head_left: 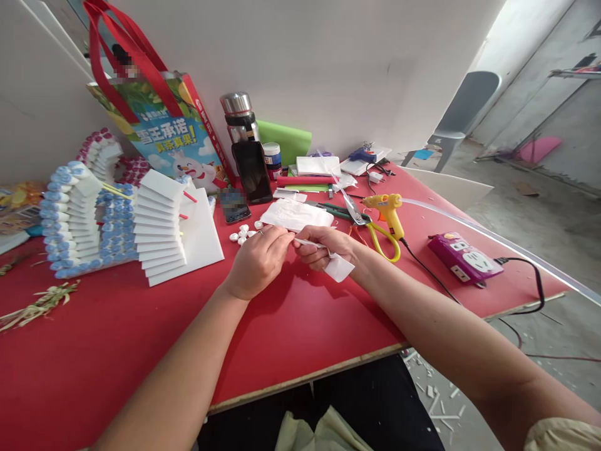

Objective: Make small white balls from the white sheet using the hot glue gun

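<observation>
Paper strip (340,267), white, thin and smooth, is held between our two hands above the red tabletop (300,338), glossy and flat beneath our fingers; our left hand (257,262) has thumb and fingertips pinched together, with hardly any gap, at the strip's narrow end; our right hand (323,244) is curled around its middle, thumb pressed to the fingers, and the wider, square-cut tail hangs below the palm.

Just beyond our left fingertips we see small, rounded white pieces (241,235) in a loose cluster; straight past both sets of fingers lies a stack of soft, creased white sheets (297,214); to the right of our fingers sit scissors (395,252) with metal blades and looped yellow handles, then a yellow plastic glue gun (395,223), and well apart, a boxy purple power strip (446,249).

Left of our fingers we have stiff white panels (159,219), overlapped like a fan, and beside them a curved piece of blue-and-white tufts (63,219); farther off stand a black, slab-like phone (254,172), a steel-topped bottle (237,105) and a glossy printed bag (159,138) with red strap handles.
</observation>
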A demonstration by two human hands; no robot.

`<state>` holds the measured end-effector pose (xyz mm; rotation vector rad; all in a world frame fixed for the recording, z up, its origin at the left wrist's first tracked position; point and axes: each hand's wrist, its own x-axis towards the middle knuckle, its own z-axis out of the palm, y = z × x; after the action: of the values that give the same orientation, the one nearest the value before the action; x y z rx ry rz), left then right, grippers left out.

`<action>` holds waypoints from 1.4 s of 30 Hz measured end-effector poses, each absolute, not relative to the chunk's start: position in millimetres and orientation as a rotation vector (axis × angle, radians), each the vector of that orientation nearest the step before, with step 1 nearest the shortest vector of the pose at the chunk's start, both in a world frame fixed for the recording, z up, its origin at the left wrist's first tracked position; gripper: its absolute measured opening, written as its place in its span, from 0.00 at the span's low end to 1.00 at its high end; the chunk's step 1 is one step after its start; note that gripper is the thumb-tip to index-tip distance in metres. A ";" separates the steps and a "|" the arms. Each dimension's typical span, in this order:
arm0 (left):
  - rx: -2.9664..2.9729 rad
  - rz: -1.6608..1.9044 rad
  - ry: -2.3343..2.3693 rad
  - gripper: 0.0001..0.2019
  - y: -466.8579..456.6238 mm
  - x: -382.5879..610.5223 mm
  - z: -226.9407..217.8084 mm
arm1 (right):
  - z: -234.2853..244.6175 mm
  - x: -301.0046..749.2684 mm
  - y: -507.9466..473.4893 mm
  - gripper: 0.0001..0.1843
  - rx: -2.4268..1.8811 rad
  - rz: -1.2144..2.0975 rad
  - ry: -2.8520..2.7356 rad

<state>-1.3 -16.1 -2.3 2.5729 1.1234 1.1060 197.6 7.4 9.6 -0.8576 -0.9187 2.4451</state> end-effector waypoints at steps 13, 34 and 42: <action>1.136 0.794 0.952 0.15 -9.5 -1.5 0.0 | 4.0 196.7 -3.7 0.10 -1.174 0.929 -1.891; 2.835 0.543 1.419 0.10 -20.0 6.8 -6.8 | -4.5 185.4 -4.5 0.07 -1.343 1.257 -1.746; 2.274 0.775 1.279 0.13 -20.7 5.8 -2.0 | -4.1 187.7 -2.7 0.08 -1.265 1.309 -1.662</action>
<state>5.8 -20.7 -2.0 2.2738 1.2790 0.7754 187.7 -2.7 -4.1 -1.2649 -1.6622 1.3086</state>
